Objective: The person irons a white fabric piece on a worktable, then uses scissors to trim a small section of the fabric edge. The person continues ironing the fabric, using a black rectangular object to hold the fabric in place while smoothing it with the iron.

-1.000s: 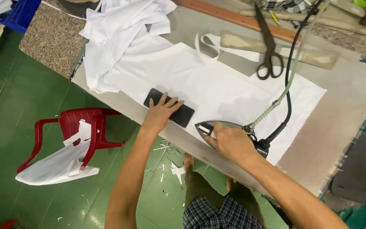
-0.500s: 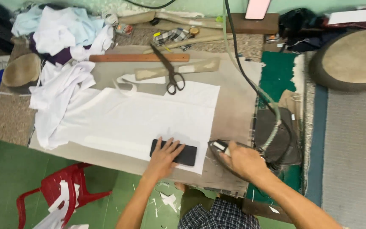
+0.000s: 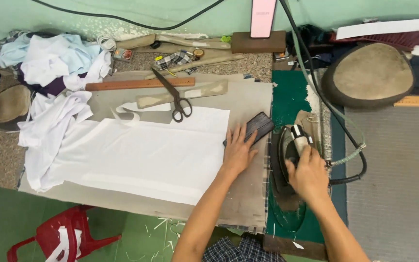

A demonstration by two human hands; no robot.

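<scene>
The left hand (image 3: 238,153) lies flat, fingers spread, pinning the dark block (image 3: 252,127) at the white cloth's (image 3: 146,155) edge, while the right hand (image 3: 309,174) grips the iron (image 3: 289,155) by its handle, parked off the fabric.

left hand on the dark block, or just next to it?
Touching. The head view shows the left hand flat on the white cloth, its fingertips overlapping the dark block with no gap. The right hand grips the iron.
</scene>
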